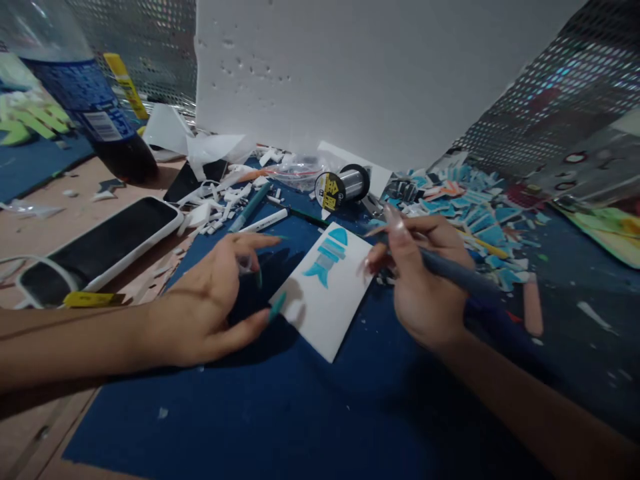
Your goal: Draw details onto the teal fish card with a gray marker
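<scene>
- The white card lies slantwise near the middle of the frame on a blue mat, its blue, fish-like shape facing up; lying flat, it leaves that shape open to view and within reach from both sides.
- The left hand, left of centre, is open with its fingers loosely bent, and grips nothing. Its thumbnail reaches the card's left corner, a spot suited to steadying it, though whether it presses there cannot be told.
- The right hand, right of centre, is closed around a slender dark tool in a writing-like grip, which would allow fine control. Its fingertips are at the card's right edge; the tool's tip is too blurred to identify.
- A spool and a white marker lie beyond the card, near enough to reach without covering it.
- White scraps and blue pieces flank the upper middle, outside the card's surface.
- The phone and bottle occupy the left side, away from the card.
</scene>
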The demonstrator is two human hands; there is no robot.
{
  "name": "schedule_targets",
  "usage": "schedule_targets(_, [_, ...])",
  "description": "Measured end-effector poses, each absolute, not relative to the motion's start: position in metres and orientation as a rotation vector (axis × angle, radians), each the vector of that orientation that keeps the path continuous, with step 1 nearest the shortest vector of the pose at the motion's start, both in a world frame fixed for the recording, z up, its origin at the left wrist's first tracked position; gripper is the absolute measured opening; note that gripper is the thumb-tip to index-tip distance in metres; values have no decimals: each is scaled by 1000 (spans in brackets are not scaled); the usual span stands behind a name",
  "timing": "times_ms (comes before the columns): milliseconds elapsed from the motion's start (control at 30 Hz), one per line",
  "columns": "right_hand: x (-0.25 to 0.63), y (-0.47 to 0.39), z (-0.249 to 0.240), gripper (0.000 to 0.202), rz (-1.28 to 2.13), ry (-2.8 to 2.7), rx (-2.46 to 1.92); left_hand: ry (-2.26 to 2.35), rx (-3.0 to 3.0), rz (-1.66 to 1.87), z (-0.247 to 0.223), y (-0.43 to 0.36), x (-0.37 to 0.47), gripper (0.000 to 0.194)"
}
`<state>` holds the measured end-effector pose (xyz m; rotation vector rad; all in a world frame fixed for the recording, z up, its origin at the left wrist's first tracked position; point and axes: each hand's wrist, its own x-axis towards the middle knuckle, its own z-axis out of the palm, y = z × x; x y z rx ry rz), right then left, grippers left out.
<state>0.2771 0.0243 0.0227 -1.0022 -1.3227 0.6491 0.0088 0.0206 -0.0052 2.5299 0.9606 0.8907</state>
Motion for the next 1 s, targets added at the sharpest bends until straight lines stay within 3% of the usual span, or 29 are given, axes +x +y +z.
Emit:
schedule_targets(100, [290, 36, 16, 10, 159, -1597, -1177, 819, 2658, 800, -8, 21, 8, 42])
schedule_targets(200, [295, 39, 12, 8, -1, -1807, -1272, 862, 2657, 788, -9, 21, 9, 46])
schedule_targets(367, [288, 31, 11, 9, 87, -1811, -1273, 803, 2657, 889, -7, 20, 11, 50])
schedule_targets(600, [274, 9, 11, 15, 253, -1766, -1253, 761, 2673, 723, -16, 18, 6, 85])
schedule_targets(800, [285, 24, 10, 16, -100, -1885, -1253, 700, 2651, 689, -20, 17, 6, 79])
schedule_targets(1000, [287, 27, 6, 17, 69, -1932, -1262, 707, 2647, 725, -11, 20, 7, 78])
